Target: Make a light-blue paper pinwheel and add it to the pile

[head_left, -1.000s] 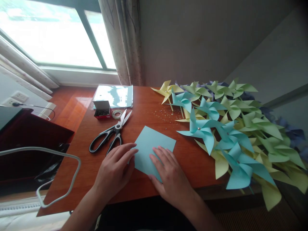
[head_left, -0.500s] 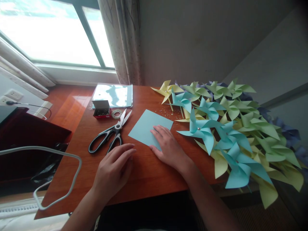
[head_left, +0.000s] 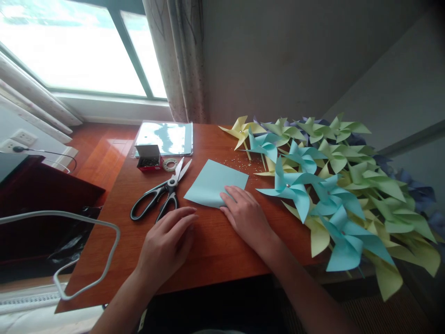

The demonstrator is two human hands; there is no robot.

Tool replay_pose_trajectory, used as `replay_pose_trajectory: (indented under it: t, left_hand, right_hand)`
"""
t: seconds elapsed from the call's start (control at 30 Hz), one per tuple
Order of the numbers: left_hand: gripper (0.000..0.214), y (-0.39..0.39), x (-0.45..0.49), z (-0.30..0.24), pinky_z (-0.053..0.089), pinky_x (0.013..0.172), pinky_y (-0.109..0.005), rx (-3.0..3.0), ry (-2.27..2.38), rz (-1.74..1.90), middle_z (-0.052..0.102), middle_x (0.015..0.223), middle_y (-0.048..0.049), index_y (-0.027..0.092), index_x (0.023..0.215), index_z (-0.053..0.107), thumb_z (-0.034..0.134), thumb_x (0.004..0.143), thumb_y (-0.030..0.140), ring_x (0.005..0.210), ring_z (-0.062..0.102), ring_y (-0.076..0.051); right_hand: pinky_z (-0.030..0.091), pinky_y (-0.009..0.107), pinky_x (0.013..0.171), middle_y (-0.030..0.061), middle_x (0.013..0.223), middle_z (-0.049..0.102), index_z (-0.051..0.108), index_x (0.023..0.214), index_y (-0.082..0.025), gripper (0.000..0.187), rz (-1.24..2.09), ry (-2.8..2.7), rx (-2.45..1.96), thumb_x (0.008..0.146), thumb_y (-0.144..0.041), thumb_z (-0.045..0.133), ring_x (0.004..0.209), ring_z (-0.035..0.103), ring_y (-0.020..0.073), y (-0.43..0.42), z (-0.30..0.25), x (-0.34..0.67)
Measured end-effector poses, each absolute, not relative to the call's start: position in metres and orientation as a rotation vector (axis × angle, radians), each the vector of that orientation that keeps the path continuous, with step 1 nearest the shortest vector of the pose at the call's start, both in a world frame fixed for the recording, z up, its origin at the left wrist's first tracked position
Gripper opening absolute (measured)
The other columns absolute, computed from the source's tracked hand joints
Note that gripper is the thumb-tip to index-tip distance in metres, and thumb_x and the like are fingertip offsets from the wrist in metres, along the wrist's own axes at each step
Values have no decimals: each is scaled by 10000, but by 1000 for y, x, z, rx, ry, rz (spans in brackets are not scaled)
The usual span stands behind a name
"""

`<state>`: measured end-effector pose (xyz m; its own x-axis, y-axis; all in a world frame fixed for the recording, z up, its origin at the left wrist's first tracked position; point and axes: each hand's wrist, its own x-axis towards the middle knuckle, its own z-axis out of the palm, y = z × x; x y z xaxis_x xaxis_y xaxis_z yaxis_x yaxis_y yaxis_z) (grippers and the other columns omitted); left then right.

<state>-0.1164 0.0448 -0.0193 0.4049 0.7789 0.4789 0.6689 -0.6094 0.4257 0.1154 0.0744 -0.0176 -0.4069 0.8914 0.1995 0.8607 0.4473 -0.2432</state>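
A square sheet of light blue paper (head_left: 215, 178) lies on the wooden table, its near edge bowed and lifted. My right hand (head_left: 245, 211) holds the sheet at its near right corner, with the fingers on top and the thumb at the edge. My left hand (head_left: 170, 241) rests left of the sheet, its fingers loosely bent and slightly apart, with nothing visible in them. Just beyond it lie scissors (head_left: 171, 183) with black handles, blades spread and pointing away.
Several paper pinwheels (head_left: 287, 185) in blue, yellow, green and purple crowd the right side. At the back left are a small red box (head_left: 150, 160), a white ring (head_left: 170, 165) and a clear folder (head_left: 165, 137). A white cable (head_left: 116, 232) loops over the left edge.
The near corner of the blue paper has bent up, where it lay flat before. My right hand has shifted slightly, its thumb now at the paper's edge. My left hand is nearly still.
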Motion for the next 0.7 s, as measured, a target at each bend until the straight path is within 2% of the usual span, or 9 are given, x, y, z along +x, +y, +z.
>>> replay_pose_trajectory:
  t: [0.2, 0.37, 0.47, 0.6, 0.63, 0.7]
  left_hand:
    - [265, 46, -118, -22, 531, 943, -326, 2474, 1293, 957, 670, 1210, -96, 188, 1130, 623, 573, 908, 51, 1094, 663, -216]
    - [252, 46, -117, -21, 528, 929, -312, 2462, 1284, 975, 669, 1196, -95, 184, 1112, 626, 572, 909, 44, 1082, 663, -209]
    - [233, 45, -115, -19, 536, 869, -312, 2475, 1298, 989, 672, 1142, -99, 178, 1100, 628, 568, 913, 51, 1015, 668, -210]
    - [123, 45, -115, -19, 499, 652, -299, 2538, 1372, 975, 611, 815, -45, 184, 894, 619, 554, 918, 82, 723, 606, -185]
    - [126, 45, -116, -19, 494, 643, -300, 2546, 1375, 973, 600, 794, -40, 187, 871, 610, 552, 919, 86, 708, 598, -185]
    - [128, 45, -116, -19, 520, 708, -310, 2541, 1360, 980, 644, 896, -63, 185, 945, 627, 555, 919, 83, 796, 636, -199]
  right_hand:
    - [517, 483, 1063, 123, 1308, 709, 702, 1179, -148, 238, -50, -2204, -1421, 990, -160, 558, 1258, 622, 316, 83, -25, 119]
    - [491, 488, 1099, 120, 1327, 700, 649, 1267, -162, 320, -186, -1997, -1231, 963, -94, 576, 1339, 572, 297, 73, -10, 122]
    - [507, 478, 1087, 127, 1310, 709, 626, 1295, -147, 364, -139, -1982, -1181, 937, -85, 622, 1324, 585, 299, 55, 2, 117]
    - [543, 449, 1049, 112, 1243, 742, 649, 1258, -156, 336, 36, -2022, -1150, 924, -115, 648, 1230, 653, 277, 33, 10, 110]
    - [550, 443, 1042, 107, 1229, 748, 658, 1244, -158, 318, 76, -2025, -1161, 928, -124, 645, 1209, 666, 271, 31, 11, 110]
    - [555, 432, 1039, 100, 1207, 756, 674, 1219, -162, 283, 140, -2030, -1196, 941, -140, 630, 1173, 684, 257, 34, 11, 112]
